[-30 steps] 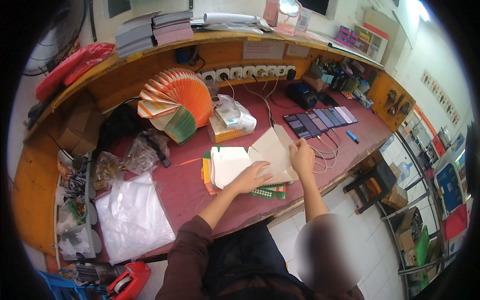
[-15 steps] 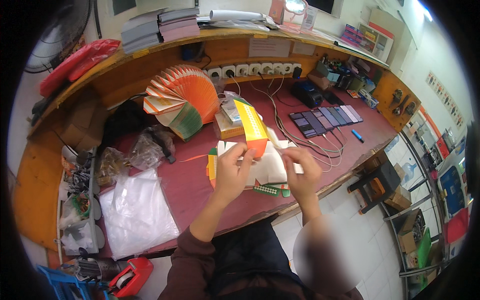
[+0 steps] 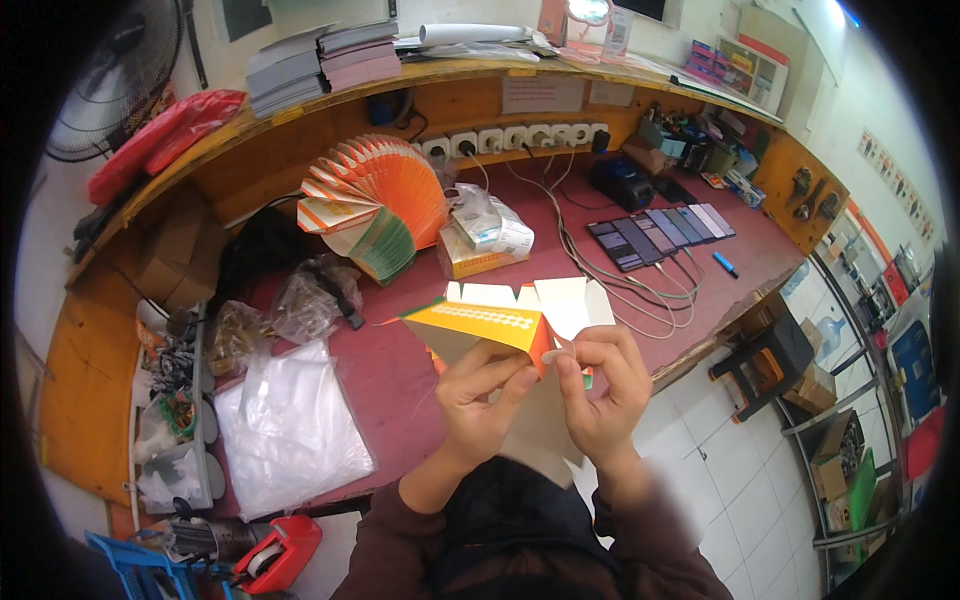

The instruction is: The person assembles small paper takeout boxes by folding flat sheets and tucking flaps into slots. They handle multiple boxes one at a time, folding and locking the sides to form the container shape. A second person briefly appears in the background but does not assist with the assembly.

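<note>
A yellow, orange and green cardboard carton [image 3: 485, 325], partly folded, is held up in front of me over the table's near edge. My left hand [image 3: 485, 400] pinches its side close to the orange end. My right hand [image 3: 606, 392] grips a small pale flap at that same end between thumb and fingers. Behind the carton lie more flat, unfolded cartons [image 3: 572, 303], their white inner sides showing; the held carton and my hands partly cover them.
A fanned stack of orange and green flattened cartons [image 3: 385, 200] stands at the back. Beside it is a yellow box topped with plastic [image 3: 485, 235]. Several phones [image 3: 660, 235] and cables lie to the right. Clear plastic bags [image 3: 290, 430] and a parts bin [image 3: 175, 440] are at left.
The carton has come nearer to me and swung from nearly upright to lying sideways. Both hands have drawn back toward my body and closer together, and the right now grips the carton's end flap.
</note>
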Demonstrator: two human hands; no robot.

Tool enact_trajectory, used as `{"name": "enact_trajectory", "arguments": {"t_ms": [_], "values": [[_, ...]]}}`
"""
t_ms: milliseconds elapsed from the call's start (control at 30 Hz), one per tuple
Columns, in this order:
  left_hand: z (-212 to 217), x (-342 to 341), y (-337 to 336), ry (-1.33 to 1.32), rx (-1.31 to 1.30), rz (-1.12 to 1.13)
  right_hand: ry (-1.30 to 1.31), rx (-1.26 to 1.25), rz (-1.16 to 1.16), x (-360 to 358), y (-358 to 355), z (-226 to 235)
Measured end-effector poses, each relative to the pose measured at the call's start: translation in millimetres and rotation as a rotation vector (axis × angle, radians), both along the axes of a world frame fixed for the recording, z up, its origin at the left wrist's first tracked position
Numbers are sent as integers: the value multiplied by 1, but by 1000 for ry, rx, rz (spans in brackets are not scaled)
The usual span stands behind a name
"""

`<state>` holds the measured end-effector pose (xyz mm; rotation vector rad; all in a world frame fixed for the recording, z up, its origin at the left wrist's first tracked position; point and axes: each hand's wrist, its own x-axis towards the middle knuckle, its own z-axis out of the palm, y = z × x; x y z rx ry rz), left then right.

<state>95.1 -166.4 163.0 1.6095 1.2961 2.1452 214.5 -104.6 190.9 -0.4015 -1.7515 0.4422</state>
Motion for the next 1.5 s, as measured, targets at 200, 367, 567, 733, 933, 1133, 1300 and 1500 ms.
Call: {"name": "enact_trajectory", "arguments": {"t_ms": [200, 367, 567, 733, 933, 1133, 1300, 1500], "values": [[2, -3, -4, -187, 7, -249, -63, 139, -21, 1, -9, 2], [2, -4, 3, -449, 88, -287, -402, 385, -216, -12, -16, -3], [6, -18, 0, -744, 217, -405, -331, 300, -230, -11, 0, 4], [3, -20, 7, 28, 69, -149, -231, 56, 18, 1, 18, 7], [-15, -14, 21, 794, 181, 505, 6, -633, 393, 3, 21, 2], [-18, -17, 18, 242, 167, 196, -39, -13, 48, 1, 19, 1], [-21, -10, 11, -256, 1, -191, -92, 31, 150, -2, 16, 1], [-26, -15, 14, -338, 42, -263, -150, 8, 215, -4, 6, 4]]}}
